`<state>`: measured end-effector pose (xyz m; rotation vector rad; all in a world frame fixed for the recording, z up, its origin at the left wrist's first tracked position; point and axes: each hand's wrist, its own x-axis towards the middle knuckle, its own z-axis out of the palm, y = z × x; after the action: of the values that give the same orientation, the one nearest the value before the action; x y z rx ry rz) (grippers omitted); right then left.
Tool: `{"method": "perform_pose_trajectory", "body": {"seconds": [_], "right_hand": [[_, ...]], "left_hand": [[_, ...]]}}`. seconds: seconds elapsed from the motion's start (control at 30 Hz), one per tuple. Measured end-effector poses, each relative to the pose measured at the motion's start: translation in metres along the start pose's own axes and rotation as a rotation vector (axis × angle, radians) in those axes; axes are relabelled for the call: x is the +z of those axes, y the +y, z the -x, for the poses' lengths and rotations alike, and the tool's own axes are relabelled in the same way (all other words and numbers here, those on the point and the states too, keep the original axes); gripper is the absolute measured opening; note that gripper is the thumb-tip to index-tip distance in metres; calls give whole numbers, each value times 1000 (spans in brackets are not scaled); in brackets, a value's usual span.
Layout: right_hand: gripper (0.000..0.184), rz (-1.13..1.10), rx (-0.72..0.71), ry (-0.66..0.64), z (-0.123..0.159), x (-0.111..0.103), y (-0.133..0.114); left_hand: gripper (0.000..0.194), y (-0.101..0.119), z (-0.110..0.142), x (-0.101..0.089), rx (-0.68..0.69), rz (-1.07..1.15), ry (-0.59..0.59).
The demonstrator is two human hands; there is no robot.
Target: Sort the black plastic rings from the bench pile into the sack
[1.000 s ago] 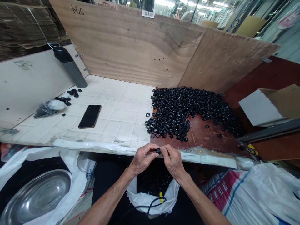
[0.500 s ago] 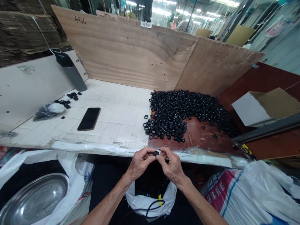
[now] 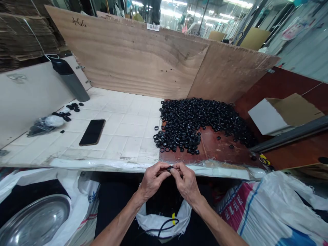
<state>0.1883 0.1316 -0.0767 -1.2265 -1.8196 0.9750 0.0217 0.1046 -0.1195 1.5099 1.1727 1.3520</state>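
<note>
A small black ring-like part [image 3: 169,168] is pinched between the fingertips of both hands, just in front of the bench edge. My left hand [image 3: 154,177] grips it from the left with thumb and index finger; my right hand [image 3: 185,179] closes on its other side. The fingers cover much of the part. Below the hands an open white sack [image 3: 151,222] hangs at my lap, its inside dark. A large pile of similar black ring-like parts [image 3: 194,118] lies on the bench beyond my hands.
On the white bench top lie a phone [image 3: 92,132] and a clear bag of black pieces [image 3: 43,124]. A grey bottle [image 3: 73,83] leans at the back left. At right sit an open carton [image 3: 269,116] and a full white sack [image 3: 276,205]. A metal basin [image 3: 38,218] rests at lower left.
The view has shifted slightly, so the bench things sit a little further left. Both hands stay together on the small part, which is now more covered by the fingers.
</note>
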Motion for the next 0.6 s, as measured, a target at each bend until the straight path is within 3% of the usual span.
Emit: {"method": "perform_pose_trajectory", "body": {"seconds": [0.17,0.27,0.33,0.4,0.47,0.6], "right_hand": [[31,-327,368,-22,4,10,2],[36,-561,565,-114,10,10,11],[36,-563,612,-223,14,5,20],[38,-400,491,-268,14,-5,29],[36,-146,265,-185,5,-16,35],[12,365,-49,100,-35,-30,40]], "left_hand": [[32,-11,2,4,423,-344,2],[36,-5,4,0,558,-453,-89],[33,5,4,-8,569,-459,-224],[26,14,0,-18,487,-435,-354],[20,16,-9,-27,359,-438,-349],[24,-2,-39,-30,128,-631,35]]}}
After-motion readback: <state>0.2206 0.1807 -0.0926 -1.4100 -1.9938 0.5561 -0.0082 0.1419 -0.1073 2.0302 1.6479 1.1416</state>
